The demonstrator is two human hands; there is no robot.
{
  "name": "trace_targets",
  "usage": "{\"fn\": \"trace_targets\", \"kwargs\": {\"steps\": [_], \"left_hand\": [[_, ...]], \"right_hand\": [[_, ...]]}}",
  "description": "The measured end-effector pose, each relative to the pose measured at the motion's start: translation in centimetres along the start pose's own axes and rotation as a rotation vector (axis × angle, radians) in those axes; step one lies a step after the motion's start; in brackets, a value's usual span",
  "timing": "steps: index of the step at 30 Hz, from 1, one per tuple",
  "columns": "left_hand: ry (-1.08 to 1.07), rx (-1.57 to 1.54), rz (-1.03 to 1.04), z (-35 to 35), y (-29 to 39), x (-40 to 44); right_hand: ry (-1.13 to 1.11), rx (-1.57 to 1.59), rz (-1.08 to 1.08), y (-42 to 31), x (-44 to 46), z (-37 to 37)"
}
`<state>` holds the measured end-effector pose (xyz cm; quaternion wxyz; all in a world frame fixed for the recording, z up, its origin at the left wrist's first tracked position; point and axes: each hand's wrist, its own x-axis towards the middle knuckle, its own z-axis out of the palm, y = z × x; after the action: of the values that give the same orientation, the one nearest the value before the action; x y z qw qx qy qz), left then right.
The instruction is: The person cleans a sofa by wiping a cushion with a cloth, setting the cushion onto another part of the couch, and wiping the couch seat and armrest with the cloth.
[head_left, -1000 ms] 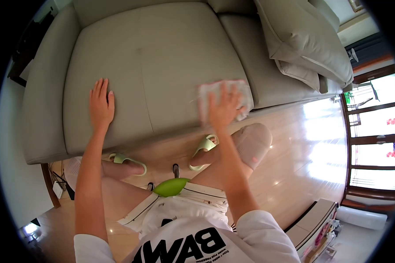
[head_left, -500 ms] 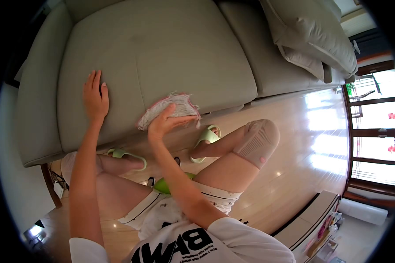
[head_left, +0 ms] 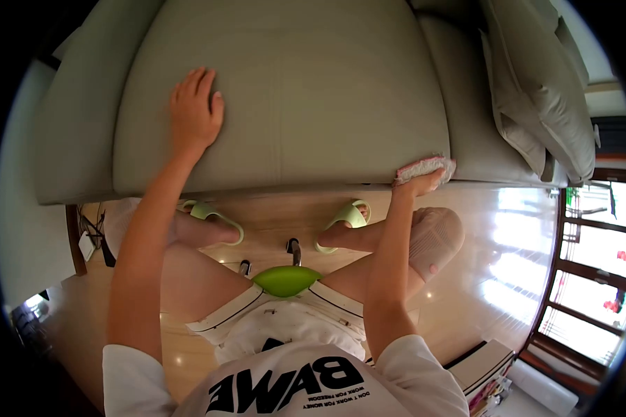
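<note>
A grey-green sofa (head_left: 306, 97) fills the upper part of the head view. My left hand (head_left: 196, 115) lies flat on its seat cushion at the left, fingers stretched out and holding nothing. At the cushion's front right corner, my right hand (head_left: 424, 182) is closed on a white cleaning cloth (head_left: 421, 167) with a pink edge. The cloth presses against the sofa there. Part of my right fingers is hidden by the cloth and the hand itself.
I sit on a green stool (head_left: 286, 281) facing the sofa, my feet in light green slippers (head_left: 353, 217). Grey pillows (head_left: 535, 90) lean at the upper right. Cables (head_left: 90, 226) are at the left. A low cabinet (head_left: 483, 365) stands at the lower right.
My right hand has carried the cloth to the right along the sofa's front edge. My left hand stays flat on the cushion. The camera view has turned.
</note>
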<state>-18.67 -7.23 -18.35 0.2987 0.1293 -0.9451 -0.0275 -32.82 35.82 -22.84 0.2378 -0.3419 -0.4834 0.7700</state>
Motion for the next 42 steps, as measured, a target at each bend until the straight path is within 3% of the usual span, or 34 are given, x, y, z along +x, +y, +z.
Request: {"fn": "trace_targets", "kwargs": {"steps": [4,6,8,10,12,15,18,21,25,27,28,30,34,36,38,41,42], "left_hand": [[0.016,-0.034,-0.015,0.1,0.1,-0.2],[0.023,-0.058,-0.019,0.4,-0.2,-0.3],[0.027,-0.061,-0.025,0.3,0.1,-0.3],[0.024,-0.086,-0.023,0.5,0.4,-0.5],[0.019,-0.121,-0.018,0.6,0.4,-0.7],[-0.004,-0.229,-0.053,-0.1,1.0,-2.2],[-0.177,-0.510,-0.100,-2.3,0.4,-4.6],[-0.324,-0.694,-0.143,-3.7,-1.0,-7.2],[-0.445,-1.047,-0.445,-9.0,-2.0,-9.1],[-0.591,-1.062,-0.561,-13.5,-2.7,-8.3],[-0.489,-1.052,-0.571,-15.6,-2.8,-7.6],[-0.291,-1.042,-0.590,-18.6,-3.1,-6.3],[0.520,-0.951,-0.501,-20.8,-8.3,-3.8],[0.861,-0.589,-0.524,-22.6,-11.4,-3.2],[0.938,-0.267,-0.432,-25.1,-15.0,-4.3],[0.746,0.237,-0.628,-25.2,-19.7,-7.0],[0.667,0.078,-0.747,-25.2,-20.4,-7.5]], "right_hand": [[0.005,-0.084,-0.064,4.5,-9.2,0.6],[0.137,-0.357,0.002,7.4,-15.1,1.2],[0.116,-0.406,-0.139,11.5,-21.6,2.2],[0.079,-0.593,-0.076,12.6,-30.1,3.5],[-0.023,-0.573,-0.081,14.6,-37.1,3.8],[-0.166,-0.645,0.305,14.1,-42.6,4.0],[-0.415,-0.279,0.569,13.5,-42.4,2.9],[-0.812,0.005,1.021,11.1,-40.5,1.9],[-1.059,-0.174,1.056,7.2,-41.7,3.8],[-1.151,-0.264,0.971,5.7,-42.4,4.4],[-1.191,-0.307,0.919,4.8,-42.4,4.6],[-1.453,-0.428,0.511,3.4,-41.7,5.2],[-1.821,-0.495,-0.127,-1.8,-43.6,5.0],[-1.955,-0.513,-0.335,-0.9,-45.9,4.5],[-2.050,-0.254,-0.524,1.1,-49.4,4.8],[-2.179,-0.201,-0.299,6.6,-54.8,5.6],[-2.107,-0.259,-0.393,8.0,-56.5,5.9]]}}
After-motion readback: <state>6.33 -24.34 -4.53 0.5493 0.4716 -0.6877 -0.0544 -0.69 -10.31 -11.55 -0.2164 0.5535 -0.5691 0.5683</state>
